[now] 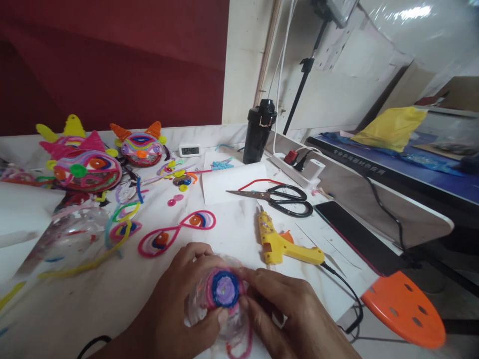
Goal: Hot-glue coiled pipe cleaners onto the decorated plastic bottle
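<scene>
My left hand (175, 304) and my right hand (288, 314) together hold a clear plastic bottle piece (209, 311) near the table's front edge. On it sits a coiled pipe-cleaner disc (225, 288), purple in the middle with blue and pink rings. Fingers of both hands press around the disc's rim. A pink pipe-cleaner tail (241, 346) hangs below the disc. Just right of my right hand lies a yellow glue gun (280, 244) with its black cord.
Black scissors (280, 199), a pink figure-eight pipe-cleaner shape (175, 232), colourful pipe-cleaner masks (88, 167), a clear bottle (63, 234), a black flask (259, 130), a small clock (189, 150), a power strip (299, 169) and a dark phone (355, 234) lie on the white table (112, 299). An orange stool (404, 306) stands at right.
</scene>
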### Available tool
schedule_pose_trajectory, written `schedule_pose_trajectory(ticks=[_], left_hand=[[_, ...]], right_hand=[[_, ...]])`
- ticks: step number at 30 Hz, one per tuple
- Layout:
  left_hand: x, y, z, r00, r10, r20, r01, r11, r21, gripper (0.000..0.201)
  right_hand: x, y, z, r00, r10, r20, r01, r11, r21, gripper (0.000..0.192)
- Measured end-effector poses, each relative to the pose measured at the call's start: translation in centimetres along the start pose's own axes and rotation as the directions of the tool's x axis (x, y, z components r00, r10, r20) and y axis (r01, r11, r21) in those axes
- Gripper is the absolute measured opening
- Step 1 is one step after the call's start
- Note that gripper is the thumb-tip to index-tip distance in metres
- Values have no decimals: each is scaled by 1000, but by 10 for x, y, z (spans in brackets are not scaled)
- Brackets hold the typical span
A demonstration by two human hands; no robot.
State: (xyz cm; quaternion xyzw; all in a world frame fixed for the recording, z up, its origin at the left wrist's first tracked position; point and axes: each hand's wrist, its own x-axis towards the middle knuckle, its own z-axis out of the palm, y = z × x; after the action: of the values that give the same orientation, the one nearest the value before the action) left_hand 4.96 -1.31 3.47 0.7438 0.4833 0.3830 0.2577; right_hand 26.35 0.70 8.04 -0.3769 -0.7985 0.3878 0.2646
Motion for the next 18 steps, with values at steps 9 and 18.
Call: schedule_pose_trajectory(ticks=[9,18], left_hand=[[0,4,1,999,17,-36,-16,999,34,50],[0,2,0,998,42,-46,-40,998,47,50]], right_hand=[[0,-5,-7,989,106,104,-120,982,142,38],[-1,1,2,979,178,95,-197,945,260,20]])
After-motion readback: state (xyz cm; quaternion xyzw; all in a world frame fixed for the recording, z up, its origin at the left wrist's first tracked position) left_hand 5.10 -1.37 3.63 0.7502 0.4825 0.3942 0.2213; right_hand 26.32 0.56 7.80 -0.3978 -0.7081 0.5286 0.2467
